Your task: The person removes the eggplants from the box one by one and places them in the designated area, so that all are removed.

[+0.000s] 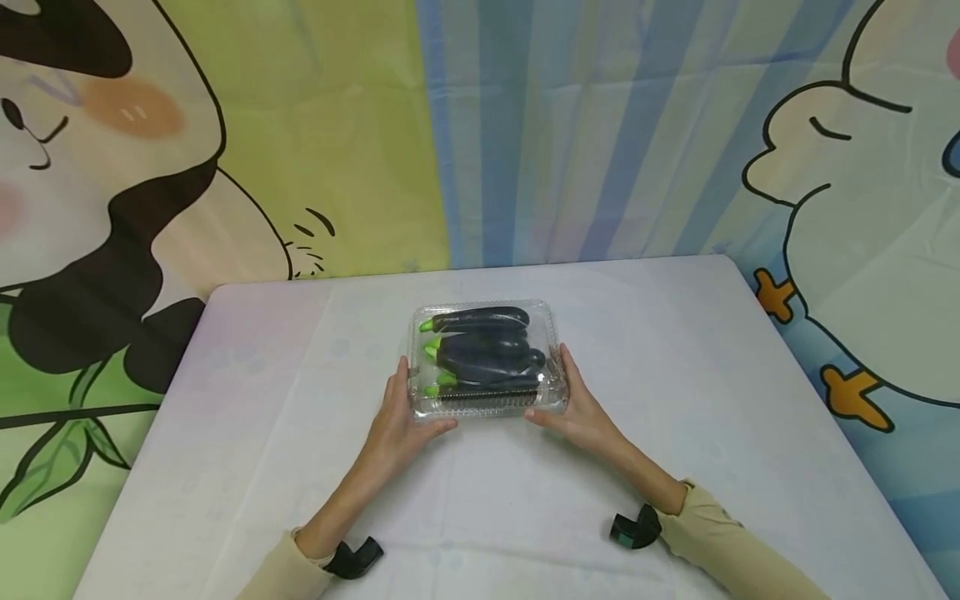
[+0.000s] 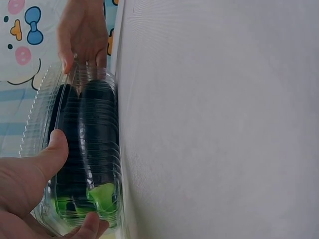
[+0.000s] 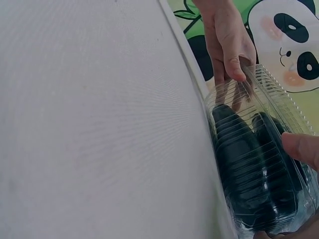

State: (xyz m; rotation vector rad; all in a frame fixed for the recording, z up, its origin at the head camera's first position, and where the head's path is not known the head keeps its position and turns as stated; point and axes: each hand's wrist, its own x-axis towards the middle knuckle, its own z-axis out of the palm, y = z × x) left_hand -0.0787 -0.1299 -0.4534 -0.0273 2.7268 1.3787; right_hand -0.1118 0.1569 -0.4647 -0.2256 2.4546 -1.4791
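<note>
A clear plastic clamshell box (image 1: 553, 333) sits near the middle of the white table, its lid down over several dark purple eggplants (image 1: 483, 358). Their bright green stem ends (image 2: 103, 196) point toward the left side. My left hand (image 1: 397, 425) grips the box's left end, the thumb on the near side and the fingers along the end wall. At the opposite end my right hand (image 1: 585, 417) holds it in the same way, thumb at the near corner. In the right wrist view the eggplants (image 3: 244, 159) show through the ribbed wall; some fingertips are hidden behind the box.
A white cloth covers the table (image 1: 300, 483). Behind it hangs a printed curtain (image 1: 360, 125) with cartoon figures and stripes. Dark wrist-worn devices (image 1: 636, 527) sit at the sleeve cuffs.
</note>
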